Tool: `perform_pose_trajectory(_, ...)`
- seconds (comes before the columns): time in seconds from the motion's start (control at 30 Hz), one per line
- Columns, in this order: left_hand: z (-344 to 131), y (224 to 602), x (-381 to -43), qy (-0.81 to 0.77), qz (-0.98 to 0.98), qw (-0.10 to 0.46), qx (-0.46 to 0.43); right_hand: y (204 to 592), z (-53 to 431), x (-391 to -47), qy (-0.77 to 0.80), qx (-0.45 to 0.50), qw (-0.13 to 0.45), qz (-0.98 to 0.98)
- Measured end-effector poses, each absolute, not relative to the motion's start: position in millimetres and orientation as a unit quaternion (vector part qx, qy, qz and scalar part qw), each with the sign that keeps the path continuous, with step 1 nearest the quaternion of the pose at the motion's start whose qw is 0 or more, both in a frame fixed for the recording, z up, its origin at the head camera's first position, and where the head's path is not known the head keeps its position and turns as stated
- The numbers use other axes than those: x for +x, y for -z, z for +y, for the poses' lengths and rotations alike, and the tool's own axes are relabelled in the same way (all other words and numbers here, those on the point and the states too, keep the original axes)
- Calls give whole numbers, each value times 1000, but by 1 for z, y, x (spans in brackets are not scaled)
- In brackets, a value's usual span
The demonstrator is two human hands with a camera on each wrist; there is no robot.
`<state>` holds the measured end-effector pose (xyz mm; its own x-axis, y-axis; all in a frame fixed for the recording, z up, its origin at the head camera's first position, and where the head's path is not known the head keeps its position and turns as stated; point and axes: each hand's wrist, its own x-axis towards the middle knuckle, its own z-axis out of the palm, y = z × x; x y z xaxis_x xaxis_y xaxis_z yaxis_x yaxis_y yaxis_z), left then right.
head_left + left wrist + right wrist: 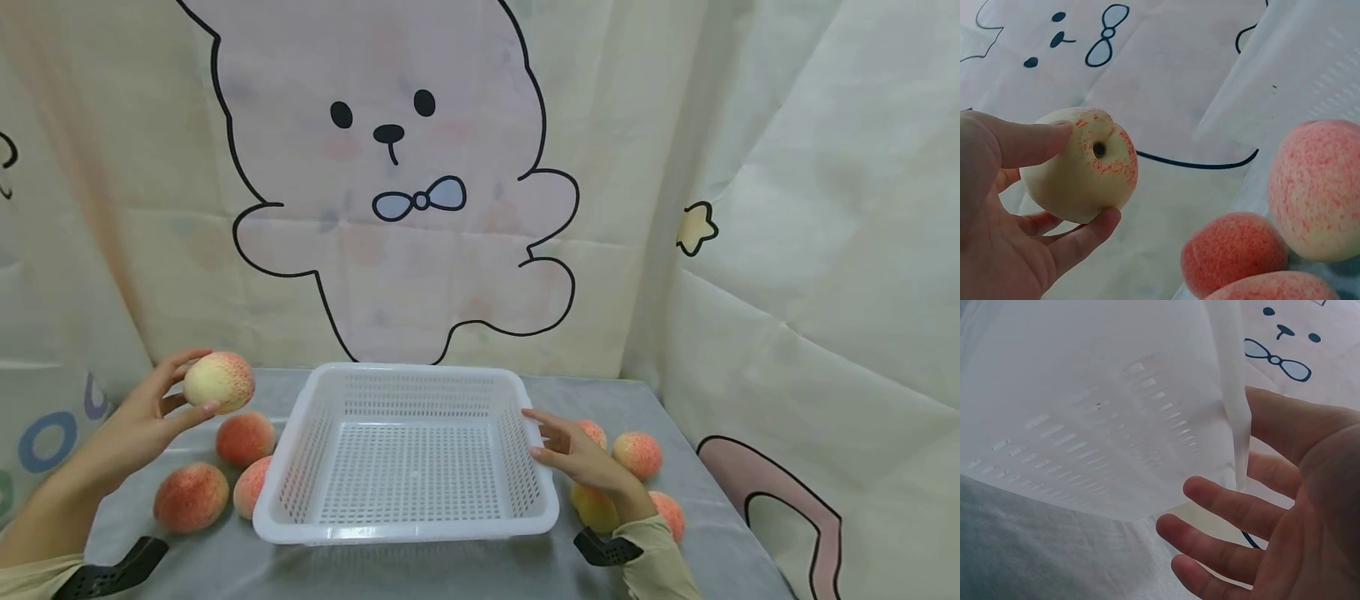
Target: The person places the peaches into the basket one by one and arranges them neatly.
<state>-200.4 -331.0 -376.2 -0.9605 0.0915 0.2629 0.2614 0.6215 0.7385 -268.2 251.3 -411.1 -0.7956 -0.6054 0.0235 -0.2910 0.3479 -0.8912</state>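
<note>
My left hand (146, 417) holds a pale yellow peach (220, 383) with red speckles, up at the left of the basket. Thumb and fingertips pinch it from opposite sides, and its dark stem hollow shows in the left wrist view. Before me stands a white plastic basket (408, 533) with slotted walls and nothing inside. At its right rim is my right hand (581, 454), thumb and index finger over the edge. In the right wrist view, the other fingers (1210, 540) hang loosely below the rim, outside the wall.
Left of the basket lie a red peach (246, 439), a larger dark red peach (191, 497) and a pinkish peach (252, 487). Several more peaches (637, 454) lie on the right, partly behind my right hand. Grey cloth (720, 533) covers the table; printed curtains (615, 275) hang behind and beside it.
</note>
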Motion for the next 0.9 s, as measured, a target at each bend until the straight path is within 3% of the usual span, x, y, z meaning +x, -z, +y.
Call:
perform_pose_trajectory(0.27, -309, 371, -205, 435, -891, 55, -120, 412, 251, -267, 507, -283, 165, 797)
perform_pose_trajectory(0.9, -259, 359, -233, 437, -876, 74, -191, 414, 252, -268, 528, -299, 175, 776)
